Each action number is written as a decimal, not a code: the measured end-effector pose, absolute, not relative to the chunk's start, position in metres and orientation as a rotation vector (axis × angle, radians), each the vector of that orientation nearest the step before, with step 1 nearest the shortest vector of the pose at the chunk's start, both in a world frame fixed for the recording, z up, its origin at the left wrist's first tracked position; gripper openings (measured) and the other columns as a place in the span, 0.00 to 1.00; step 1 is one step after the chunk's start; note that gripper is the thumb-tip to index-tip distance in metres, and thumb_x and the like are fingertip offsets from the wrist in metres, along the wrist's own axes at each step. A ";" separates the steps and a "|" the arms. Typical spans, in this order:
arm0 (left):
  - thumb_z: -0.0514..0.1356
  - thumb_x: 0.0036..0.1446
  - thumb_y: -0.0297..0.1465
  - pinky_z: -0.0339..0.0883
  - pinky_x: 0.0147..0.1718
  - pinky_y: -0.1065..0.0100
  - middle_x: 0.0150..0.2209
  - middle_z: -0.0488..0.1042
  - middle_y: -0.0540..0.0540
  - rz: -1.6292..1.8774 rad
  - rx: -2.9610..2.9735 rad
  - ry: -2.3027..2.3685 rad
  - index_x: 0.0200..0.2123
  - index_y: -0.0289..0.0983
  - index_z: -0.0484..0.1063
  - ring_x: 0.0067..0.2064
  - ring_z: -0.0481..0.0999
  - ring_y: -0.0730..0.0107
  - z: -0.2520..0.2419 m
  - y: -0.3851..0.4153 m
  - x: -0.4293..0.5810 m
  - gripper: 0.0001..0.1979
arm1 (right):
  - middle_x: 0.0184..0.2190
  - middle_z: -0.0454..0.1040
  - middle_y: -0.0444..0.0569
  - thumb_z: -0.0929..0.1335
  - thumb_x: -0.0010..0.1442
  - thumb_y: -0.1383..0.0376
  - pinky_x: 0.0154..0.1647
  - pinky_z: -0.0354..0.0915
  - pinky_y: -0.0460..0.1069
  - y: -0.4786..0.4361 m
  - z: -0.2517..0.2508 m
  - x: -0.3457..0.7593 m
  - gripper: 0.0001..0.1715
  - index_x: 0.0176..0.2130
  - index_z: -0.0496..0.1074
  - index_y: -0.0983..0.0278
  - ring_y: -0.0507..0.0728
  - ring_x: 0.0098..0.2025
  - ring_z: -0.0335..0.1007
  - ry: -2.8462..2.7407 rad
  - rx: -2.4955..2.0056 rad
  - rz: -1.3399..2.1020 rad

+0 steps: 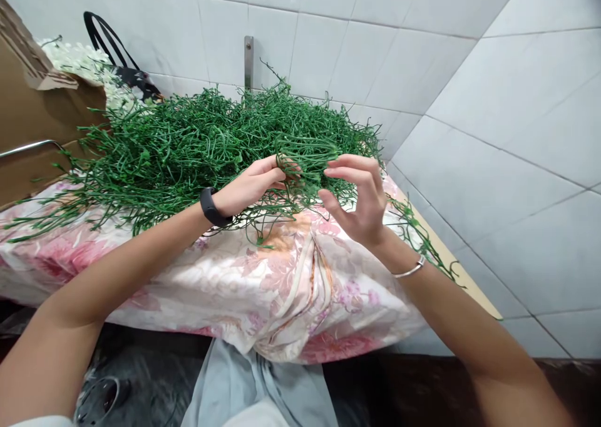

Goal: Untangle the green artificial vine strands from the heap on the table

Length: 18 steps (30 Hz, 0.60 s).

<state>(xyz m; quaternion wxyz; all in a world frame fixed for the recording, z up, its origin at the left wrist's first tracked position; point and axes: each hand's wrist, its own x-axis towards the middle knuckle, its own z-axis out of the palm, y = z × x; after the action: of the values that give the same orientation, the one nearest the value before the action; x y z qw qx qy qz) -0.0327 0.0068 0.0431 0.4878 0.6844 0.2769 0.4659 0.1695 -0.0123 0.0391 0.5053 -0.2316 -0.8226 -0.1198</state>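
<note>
A large heap of green artificial stems [201, 139] covers the back of the table. My left hand [256, 181], with a black band on the wrist, is closed around a small bunch of green stems [307, 154] at the heap's front right. The bunch points rightward from my fingers; some ends dangle over the cloth. Just right of the bunch is my right hand [360, 195], thumb and fingers apart, its fingertips close to the stem ends. Whether a fingertip touches them I cannot tell.
A floral cloth [188, 277] drapes the table, bunched at the front. To the left stands a cardboard box [47, 120], with white flowers [77, 61] and a black-handled bag [136, 79] behind. Loose stems [425, 242] lie by the right edge. Tiled walls [323, 51] border the back and right.
</note>
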 end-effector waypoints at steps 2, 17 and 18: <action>0.52 0.52 0.26 0.65 0.32 0.73 0.32 0.71 0.49 1.062 1.743 0.725 0.33 0.35 0.69 0.33 0.70 0.75 0.044 0.003 -0.031 0.08 | 0.44 0.65 0.48 0.64 0.56 0.62 0.50 0.62 0.61 -0.012 0.038 0.171 0.13 0.43 0.62 0.54 0.60 0.50 0.62 -1.871 -0.619 -0.259; 0.48 0.57 0.41 0.47 0.22 0.72 0.19 0.53 0.53 0.895 2.254 0.936 0.19 0.35 0.55 0.22 0.54 0.78 0.044 -0.001 -0.035 0.19 | 0.28 0.74 0.42 0.71 0.48 0.61 0.40 0.67 0.49 -0.003 0.038 0.164 0.06 0.29 0.74 0.60 0.48 0.29 0.69 -1.664 -0.819 0.967; 0.48 0.57 0.44 0.46 0.21 0.72 0.19 0.53 0.53 0.906 2.283 0.971 0.20 0.35 0.56 0.21 0.53 0.78 0.044 -0.002 -0.035 0.21 | 0.28 0.73 0.41 0.72 0.47 0.62 0.39 0.67 0.48 -0.002 0.038 0.165 0.05 0.29 0.74 0.60 0.48 0.29 0.69 -1.652 -0.822 0.962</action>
<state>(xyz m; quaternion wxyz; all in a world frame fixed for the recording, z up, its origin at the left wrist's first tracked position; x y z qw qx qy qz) -0.0346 -0.0018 0.0443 0.2475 0.8375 0.3561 0.3324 0.1645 -0.0022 0.0378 0.5060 -0.3406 -0.6847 0.3989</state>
